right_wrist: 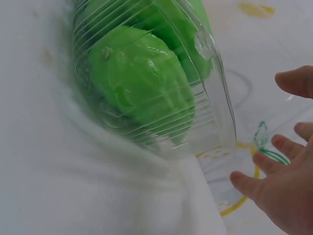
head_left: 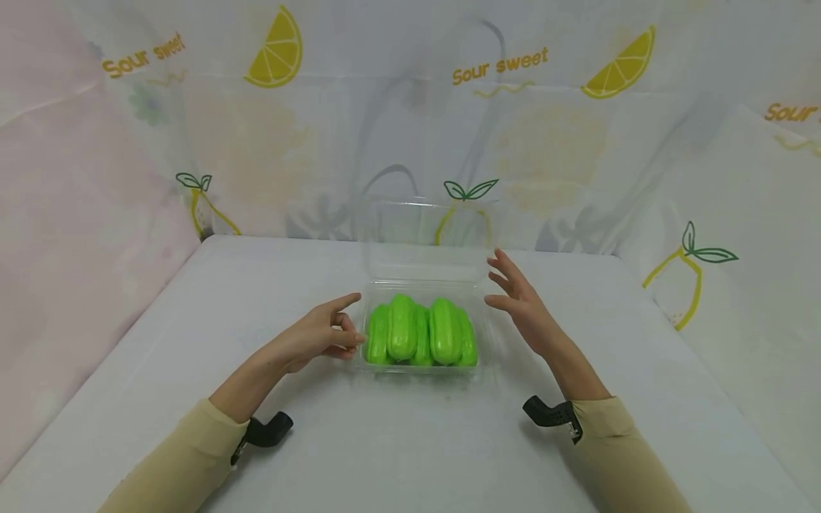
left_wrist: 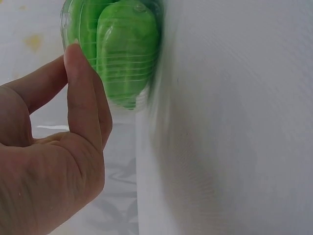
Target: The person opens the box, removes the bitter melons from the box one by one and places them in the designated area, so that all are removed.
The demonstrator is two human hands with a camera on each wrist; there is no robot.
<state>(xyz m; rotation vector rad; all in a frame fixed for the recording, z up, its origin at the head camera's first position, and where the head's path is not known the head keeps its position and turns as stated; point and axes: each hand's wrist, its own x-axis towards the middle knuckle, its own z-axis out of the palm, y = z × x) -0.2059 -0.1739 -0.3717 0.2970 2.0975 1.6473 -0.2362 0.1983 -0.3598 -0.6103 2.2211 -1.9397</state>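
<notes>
A clear plastic clamshell container [head_left: 423,368] stands on the table with its lid [head_left: 426,263] raised at the back. Inside lie several bright green, glossy, elongated pieces [head_left: 402,328] that look like toy vegetables, some on top of others. At the container's left side, my left hand [head_left: 323,331] pinches the rim with thumb and a bent finger, while the index finger points forward. In the left wrist view, the thumb tip [left_wrist: 75,54] is right at the rim. My right hand [head_left: 522,306] hovers beside the container's right side, fingers spread and holding nothing.
The white table [head_left: 410,442] extends around the container. White fabric with lemon prints [head_left: 276,50] hangs behind and at the sides. A black wrist mount [head_left: 269,431] sits on the left sleeve, and another wrist mount [head_left: 548,412] on the right.
</notes>
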